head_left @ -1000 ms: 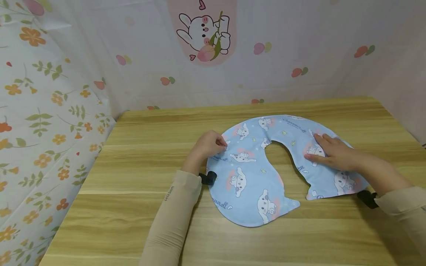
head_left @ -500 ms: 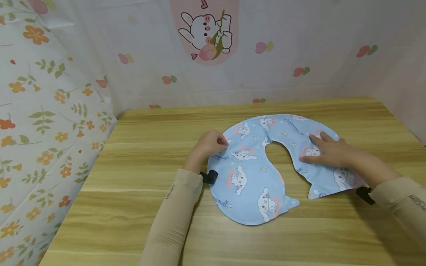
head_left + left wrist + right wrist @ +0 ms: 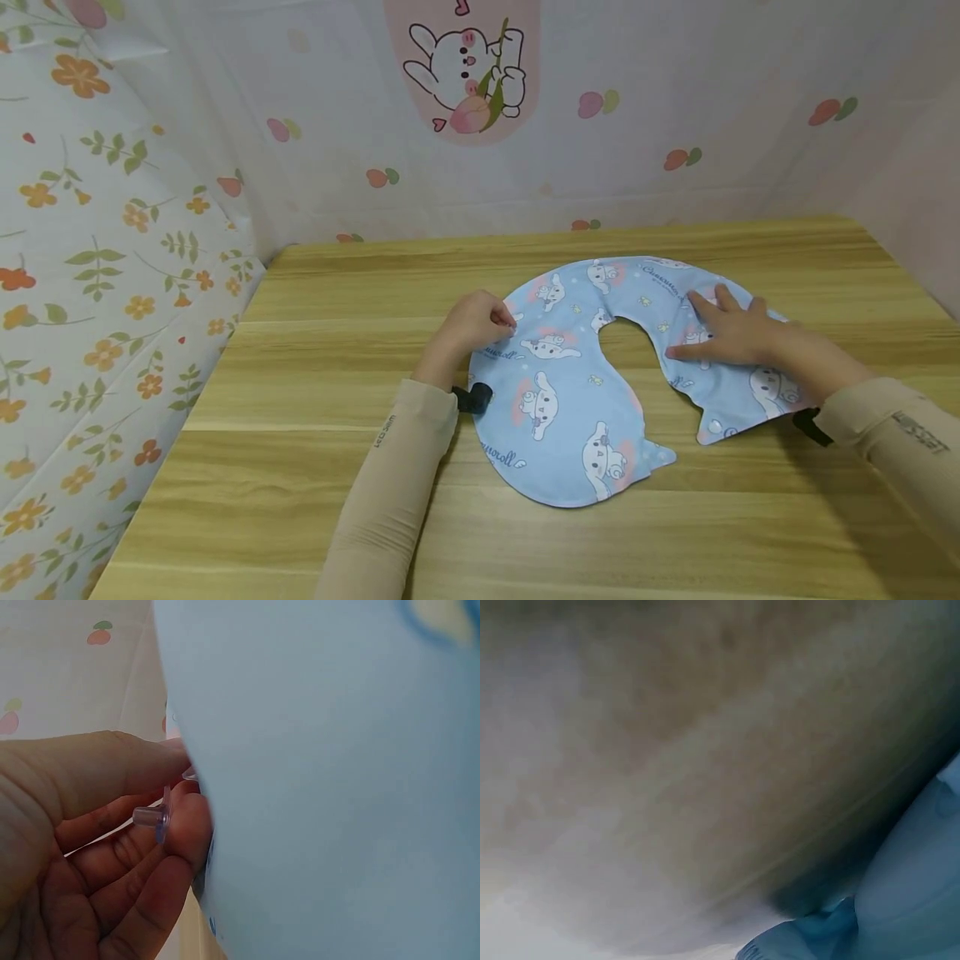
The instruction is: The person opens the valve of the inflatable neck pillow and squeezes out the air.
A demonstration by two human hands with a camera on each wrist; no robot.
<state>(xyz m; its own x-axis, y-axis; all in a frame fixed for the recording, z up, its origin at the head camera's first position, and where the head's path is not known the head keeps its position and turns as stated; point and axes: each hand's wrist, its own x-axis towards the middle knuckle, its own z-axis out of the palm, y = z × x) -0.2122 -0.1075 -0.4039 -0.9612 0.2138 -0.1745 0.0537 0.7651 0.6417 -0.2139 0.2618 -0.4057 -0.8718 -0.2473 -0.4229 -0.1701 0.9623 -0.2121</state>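
A flat, light blue, U-shaped inflatable neck pillow (image 3: 570, 383) printed with white puppy characters lies on the table, its gap facing me. At its left edge my left hand (image 3: 472, 323) pinches the valve between thumb and index finger. In the left wrist view the clear plastic valve plug (image 3: 150, 817) sticks out over the curled fingers, beside the blue sheet. My right hand (image 3: 738, 333) rests palm down with spread fingers on the pillow's right arm. Blurred skin fills most of the right wrist view, with a blue piece of the pillow (image 3: 907, 900) at lower right.
The pillow lies on a wood-grain table (image 3: 315, 467). Behind it hangs a white curtain (image 3: 315, 75) with a rabbit print, and a flower-patterned curtain (image 3: 112, 275) hangs at the left. Black wrist mounts (image 3: 474, 398) sit at the cuffs of both beige sleeves.
My right hand has slid a little leftward over the pillow and its fingers have spread wider. The left hand keeps its pinch at the left edge.
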